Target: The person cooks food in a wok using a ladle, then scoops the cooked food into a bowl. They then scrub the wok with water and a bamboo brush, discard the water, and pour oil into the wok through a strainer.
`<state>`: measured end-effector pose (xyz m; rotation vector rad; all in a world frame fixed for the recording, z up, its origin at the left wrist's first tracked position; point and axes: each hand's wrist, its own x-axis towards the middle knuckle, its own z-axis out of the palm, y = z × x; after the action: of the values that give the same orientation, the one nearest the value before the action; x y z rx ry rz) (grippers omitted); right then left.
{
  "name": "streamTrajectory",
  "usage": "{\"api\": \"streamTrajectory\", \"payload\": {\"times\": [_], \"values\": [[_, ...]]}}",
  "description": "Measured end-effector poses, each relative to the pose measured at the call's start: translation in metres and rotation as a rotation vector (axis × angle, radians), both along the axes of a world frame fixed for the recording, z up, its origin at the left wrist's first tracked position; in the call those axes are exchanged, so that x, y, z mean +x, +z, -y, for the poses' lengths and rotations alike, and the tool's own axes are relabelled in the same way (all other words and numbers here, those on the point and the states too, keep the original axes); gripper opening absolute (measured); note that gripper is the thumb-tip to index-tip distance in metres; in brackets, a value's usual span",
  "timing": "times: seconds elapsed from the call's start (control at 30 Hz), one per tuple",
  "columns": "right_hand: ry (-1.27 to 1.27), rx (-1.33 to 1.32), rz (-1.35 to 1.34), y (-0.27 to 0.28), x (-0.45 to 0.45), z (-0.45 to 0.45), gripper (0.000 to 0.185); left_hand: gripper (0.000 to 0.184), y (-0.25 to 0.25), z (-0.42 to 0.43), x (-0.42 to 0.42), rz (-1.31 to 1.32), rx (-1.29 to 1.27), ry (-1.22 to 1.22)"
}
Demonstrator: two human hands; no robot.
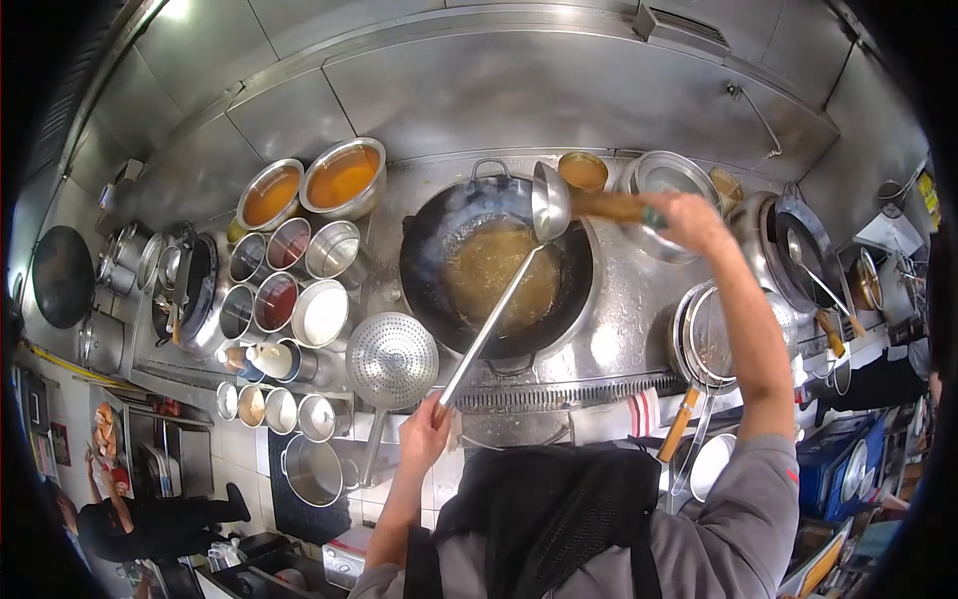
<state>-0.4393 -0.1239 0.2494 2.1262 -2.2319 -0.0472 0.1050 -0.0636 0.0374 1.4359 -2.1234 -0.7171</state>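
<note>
Ladle [550, 208] is slanting over the wok [423, 262], the left hand [424, 436] gripping its long handle and the right hand [685, 222] closing around a blurred brown implement [607, 206] beside the ladle's bowl. Cloudy yellowish-brown liquid [499, 285] is bubbling and steaming in the wok. Left of it, a perforated skimmer [392, 357] and metal canisters [349, 271] are sitting along the steel tabletop [627, 321].
</note>
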Motion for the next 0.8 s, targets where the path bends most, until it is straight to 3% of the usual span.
{"api": "streamTrajectory", "payload": {"times": [0.03,0.1,0.2,0.3,0.33,0.4,0.47,0.53,0.63,0.67,0.7,0.73,0.8], "values": [[0.013,-0.123,0.051,0.014,-0.011,-0.005,0.067,0.041,-0.005,0.003,0.003,0.011,-0.138,0.000],[0.089,-0.466,0.103,0.047,-0.031,-0.018,0.064,0.040,-0.006,0.009,0.010,0.041,-0.137,0.030],[-0.058,-0.746,0.082,0.106,-0.015,-0.055,0.062,0.041,0.003,0.013,0.003,-0.022,-0.167,-0.006],[-0.326,-0.920,0.437,0.141,0.069,-0.093,0.069,0.044,-0.005,0.020,-0.006,-0.041,-0.253,-0.091],[-0.468,-0.918,0.722,0.135,0.090,-0.090,0.067,0.044,-0.005,0.023,-0.011,-0.053,-0.237,-0.111],[-0.208,-0.783,0.439,0.056,0.036,-0.100,0.061,0.044,-0.009,0.025,-0.032,-0.172,-0.202,-0.188],[-0.201,-0.145,-0.077,0.006,0.030,-0.120,0.059,0.047,-0.004,0.016,-0.053,-0.229,-0.031,-0.254],[-0.372,0.039,0.086,-0.051,0.052,-0.152,0.057,0.049,-0.022,0.002,-0.066,-0.264,0.207,-0.311],[-0.690,-0.311,0.607,-0.178,0.084,-0.216,0.074,0.052,-0.026,-0.028,-0.091,-0.335,0.221,-0.486],[-0.788,-0.425,0.654,-0.198,0.111,-0.232,0.075,0.054,-0.030,-0.042,-0.097,-0.331,0.395,-0.450],[-1.051,-0.354,1.039,-0.186,0.139,-0.240,0.073,0.055,-0.035,-0.057,-0.102,-0.322,0.571,-0.409],[-1.151,-0.355,1.250,-0.190,0.156,-0.248,0.073,0.056,-0.042,-0.072,-0.108,-0.309,0.748,-0.366],[-1.241,-0.310,1.301,-0.229,0.165,-0.266,0.069,0.042,-0.062,-0.096,-0.122,-0.403,0.886,-0.370]]}}
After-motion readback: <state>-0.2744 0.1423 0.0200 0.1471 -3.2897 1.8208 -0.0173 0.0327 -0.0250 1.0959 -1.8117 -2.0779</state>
